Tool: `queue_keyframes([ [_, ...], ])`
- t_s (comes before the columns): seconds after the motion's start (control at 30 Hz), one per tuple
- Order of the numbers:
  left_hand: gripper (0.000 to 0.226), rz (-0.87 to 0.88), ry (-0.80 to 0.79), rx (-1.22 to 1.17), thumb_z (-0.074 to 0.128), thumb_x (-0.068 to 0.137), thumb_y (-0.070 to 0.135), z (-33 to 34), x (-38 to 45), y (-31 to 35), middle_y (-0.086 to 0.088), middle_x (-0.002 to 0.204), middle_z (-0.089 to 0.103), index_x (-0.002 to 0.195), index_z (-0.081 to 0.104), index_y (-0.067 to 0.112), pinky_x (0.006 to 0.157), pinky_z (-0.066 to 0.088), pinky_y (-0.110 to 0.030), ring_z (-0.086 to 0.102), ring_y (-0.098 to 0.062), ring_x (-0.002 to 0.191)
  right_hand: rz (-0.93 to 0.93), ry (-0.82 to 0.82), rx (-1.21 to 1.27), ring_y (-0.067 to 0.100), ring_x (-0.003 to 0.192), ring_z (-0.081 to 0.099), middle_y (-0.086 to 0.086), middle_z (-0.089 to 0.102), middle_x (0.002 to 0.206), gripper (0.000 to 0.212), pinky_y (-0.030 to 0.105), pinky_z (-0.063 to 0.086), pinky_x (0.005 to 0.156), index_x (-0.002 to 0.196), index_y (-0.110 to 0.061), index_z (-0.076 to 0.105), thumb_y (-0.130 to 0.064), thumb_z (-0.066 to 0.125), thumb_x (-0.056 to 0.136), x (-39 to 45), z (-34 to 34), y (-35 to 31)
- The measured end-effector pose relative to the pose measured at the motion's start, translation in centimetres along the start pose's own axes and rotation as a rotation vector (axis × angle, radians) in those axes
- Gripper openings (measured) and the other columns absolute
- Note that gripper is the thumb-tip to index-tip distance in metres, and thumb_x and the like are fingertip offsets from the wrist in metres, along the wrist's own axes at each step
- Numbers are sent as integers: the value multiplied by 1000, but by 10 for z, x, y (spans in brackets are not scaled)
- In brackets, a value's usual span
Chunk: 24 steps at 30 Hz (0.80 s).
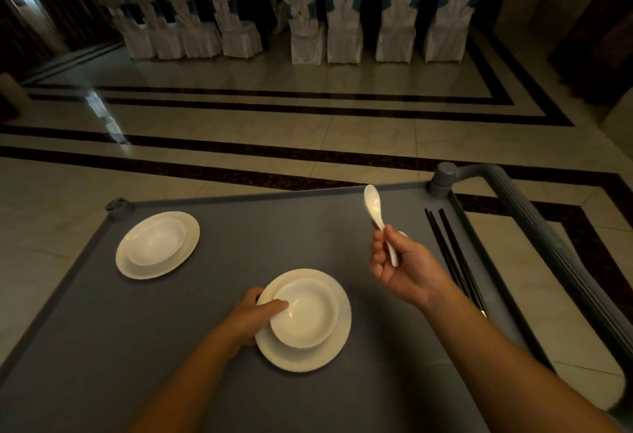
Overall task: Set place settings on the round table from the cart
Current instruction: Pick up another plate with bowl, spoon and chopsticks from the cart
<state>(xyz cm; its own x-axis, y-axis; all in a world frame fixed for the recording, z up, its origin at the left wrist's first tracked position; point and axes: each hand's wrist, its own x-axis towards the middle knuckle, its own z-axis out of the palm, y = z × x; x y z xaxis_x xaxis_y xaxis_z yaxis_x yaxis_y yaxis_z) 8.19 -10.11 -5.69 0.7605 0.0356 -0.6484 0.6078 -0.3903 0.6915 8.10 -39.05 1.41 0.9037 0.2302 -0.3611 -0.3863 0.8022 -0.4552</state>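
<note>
On the grey cart top (85,323) a white bowl (305,312) sits on a white plate (315,354) near the front. My left hand (253,316) grips this set at its left edge, thumb over the bowl's rim. My right hand (400,261) holds a white soup spoon (373,206) by its handle, bowl end up, above the cart. A second white bowl (154,240) on a plate (185,254) rests at the cart's far left. Black chopsticks (448,247) lie along the cart's right edge. The round table is out of view.
The cart's grey ribbed handle (534,213) runs along the right side. Beyond the cart is a glossy tiled floor (308,134) with dark stripes. Rows of white-covered chairs (342,21) with blue sashes stand at the far end of the room.
</note>
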Motion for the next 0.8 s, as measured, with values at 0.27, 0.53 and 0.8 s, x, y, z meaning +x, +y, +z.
queue_keyframes([
  [0.27,48,-14,-20,-3,68,88,35,1,0,2,-6,118,56,127,43,25,73,55,-39,59,-25,100,54,-110,-150,19,85,70,7,70,108,34,31,56,69,126,-8,57,-13,53,93,-24,-30,-30],
  [0.53,50,-17,-27,-8,69,87,33,2,1,1,-7,121,55,130,44,23,68,55,-37,59,-27,102,-198,610,-1160,20,65,58,11,58,79,7,33,49,55,87,-8,58,-9,65,85,-11,-56,-39],
  [0.8,54,-31,-48,-24,70,85,35,0,4,-2,-5,121,56,131,43,26,75,57,-42,59,-27,105,-194,1014,-1916,31,89,67,15,64,105,33,39,57,73,113,-5,63,-26,68,87,-4,-114,-40],
])
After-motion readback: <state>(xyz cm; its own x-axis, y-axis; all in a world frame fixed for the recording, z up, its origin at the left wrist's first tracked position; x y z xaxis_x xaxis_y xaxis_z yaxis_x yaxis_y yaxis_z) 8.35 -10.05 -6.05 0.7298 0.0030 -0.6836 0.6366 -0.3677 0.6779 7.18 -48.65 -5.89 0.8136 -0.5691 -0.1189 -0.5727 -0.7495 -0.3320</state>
